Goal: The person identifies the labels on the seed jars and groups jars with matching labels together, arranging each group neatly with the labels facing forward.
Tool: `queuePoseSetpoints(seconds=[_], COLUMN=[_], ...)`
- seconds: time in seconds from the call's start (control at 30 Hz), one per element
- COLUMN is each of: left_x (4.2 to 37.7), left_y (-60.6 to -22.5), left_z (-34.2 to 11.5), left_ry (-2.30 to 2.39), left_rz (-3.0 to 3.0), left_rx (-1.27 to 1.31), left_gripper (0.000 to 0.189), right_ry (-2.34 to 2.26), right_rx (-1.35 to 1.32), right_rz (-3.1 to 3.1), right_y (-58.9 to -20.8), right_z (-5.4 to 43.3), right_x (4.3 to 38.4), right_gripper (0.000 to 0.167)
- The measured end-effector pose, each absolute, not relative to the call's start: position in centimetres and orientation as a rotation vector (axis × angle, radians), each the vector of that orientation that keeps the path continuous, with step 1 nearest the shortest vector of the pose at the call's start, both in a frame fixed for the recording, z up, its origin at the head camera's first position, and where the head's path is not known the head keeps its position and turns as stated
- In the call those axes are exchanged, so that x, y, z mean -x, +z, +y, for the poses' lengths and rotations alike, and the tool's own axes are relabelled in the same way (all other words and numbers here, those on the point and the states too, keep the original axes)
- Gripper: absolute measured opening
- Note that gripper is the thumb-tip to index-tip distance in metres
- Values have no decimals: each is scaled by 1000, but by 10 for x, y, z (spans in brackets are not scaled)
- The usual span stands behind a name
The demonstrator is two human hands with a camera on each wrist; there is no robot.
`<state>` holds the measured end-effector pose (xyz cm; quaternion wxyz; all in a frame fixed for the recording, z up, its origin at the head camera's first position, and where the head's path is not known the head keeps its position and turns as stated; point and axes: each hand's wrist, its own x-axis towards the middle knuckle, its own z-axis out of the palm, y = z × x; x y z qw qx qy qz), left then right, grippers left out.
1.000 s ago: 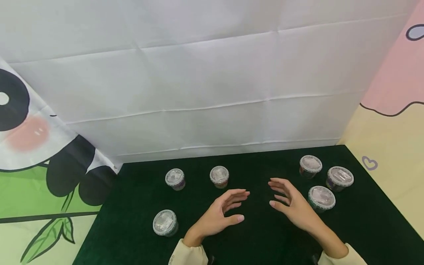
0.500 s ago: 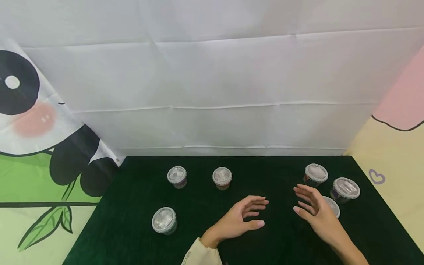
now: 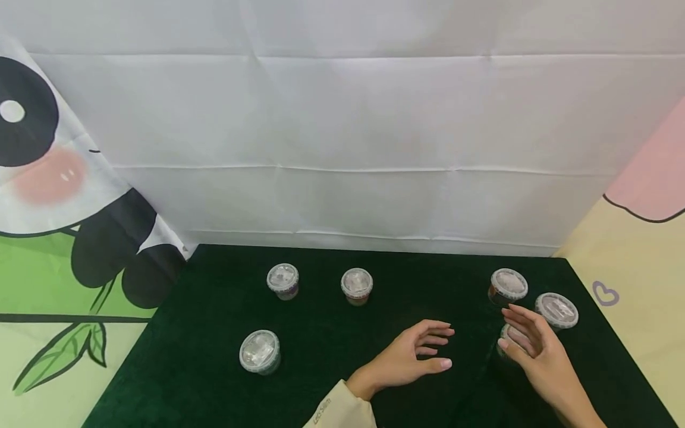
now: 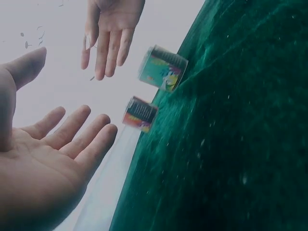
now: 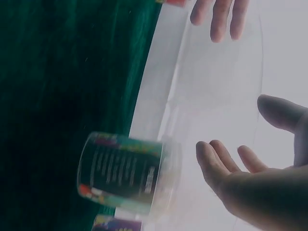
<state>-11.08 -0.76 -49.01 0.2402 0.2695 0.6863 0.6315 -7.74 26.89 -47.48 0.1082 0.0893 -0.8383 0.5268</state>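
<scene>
My right hand (image 3: 546, 362) hovers with relaxed, spread fingers, overlapping a lidded plastic tub (image 3: 507, 333) in the head view and hiding much of its lid. From the right wrist, a tub with a dark printed label (image 5: 122, 173) stands beside the fingers of that hand (image 5: 260, 187), and nothing is between them. My left hand (image 3: 407, 359) is held over the middle of the cloth, thumb apart from loosely extended fingers. Its palm (image 4: 48, 168) holds nothing in the left wrist view, where a green-labelled tub (image 4: 162, 69) and a smaller-looking one (image 4: 139, 114) appear beyond.
Two more tubs stand at the right, one at the back (image 3: 509, 284) and one near the edge (image 3: 556, 310). On the left are three others: back left (image 3: 282, 279), back middle (image 3: 357, 284), front left (image 3: 259, 351). A white sheet (image 3: 342, 137) hangs behind the dark green cloth (image 3: 176, 368).
Both hands have moved to the right in the head view, the right one now over the nearest right-hand tub. The head view has shifted slightly; the tubs have stayed in place.
</scene>
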Motion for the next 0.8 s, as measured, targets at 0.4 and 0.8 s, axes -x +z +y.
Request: queuePoseSetpoints(seconds=[0.4, 0.8], left_x=[112, 118], left_y=[-494, -495], left_z=[26, 66], left_ry=[1704, 1648], left_rz=[1901, 1975], left_rx=[-720, -699], left_gripper=[55, 62], right_ry=[1419, 1290], right_rx=[-143, 263], right_rz=[-2458, -2586], right_y=[-481, -494], right_z=[296, 307], right_x=[66, 60], right_gripper=[66, 69])
